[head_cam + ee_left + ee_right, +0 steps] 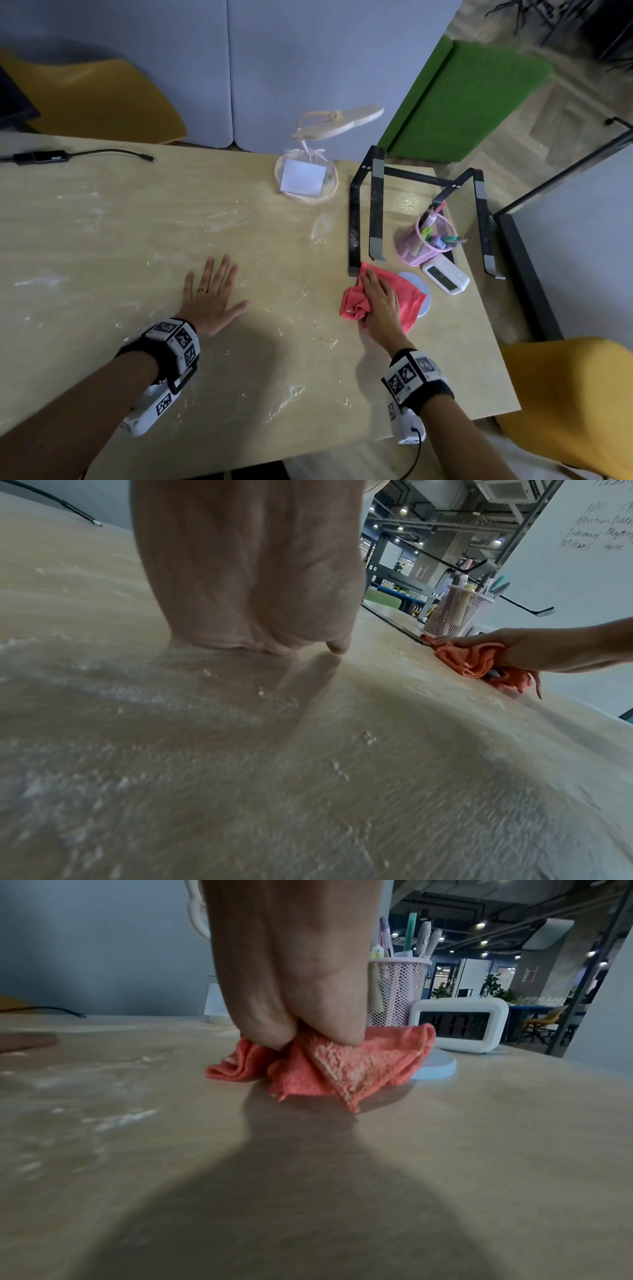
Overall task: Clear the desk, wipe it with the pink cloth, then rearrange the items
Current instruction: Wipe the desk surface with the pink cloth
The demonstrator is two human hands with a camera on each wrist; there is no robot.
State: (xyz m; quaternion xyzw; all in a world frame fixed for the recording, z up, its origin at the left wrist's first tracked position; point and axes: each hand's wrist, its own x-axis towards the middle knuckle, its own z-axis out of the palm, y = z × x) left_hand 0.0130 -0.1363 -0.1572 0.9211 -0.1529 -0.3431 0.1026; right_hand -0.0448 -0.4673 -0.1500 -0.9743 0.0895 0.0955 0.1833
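The pink cloth (pixel 407 291) lies bunched on the right part of the pale wooden desk (pixel 171 222), just in front of the black stand. My right hand (pixel 380 301) presses down on it with straight fingers. The right wrist view shows the heel of that hand (pixel 291 961) on the crumpled cloth (pixel 346 1066). My left hand (pixel 212 294) lies flat on the bare desk at the centre with fingers spread, holding nothing; its palm (pixel 253 574) fills the left wrist view. White powdery streaks (pixel 219 222) cover the desk left of the cloth.
At the right stand a black laptop stand (pixel 373 205), a pink mesh pen cup (pixel 421 243), a white digital clock (pixel 445 274) and a pale blue disc (pixel 423 291) partly under the cloth. A desk lamp (pixel 308 171) is at the back, a black cable (pixel 44 157) far left.
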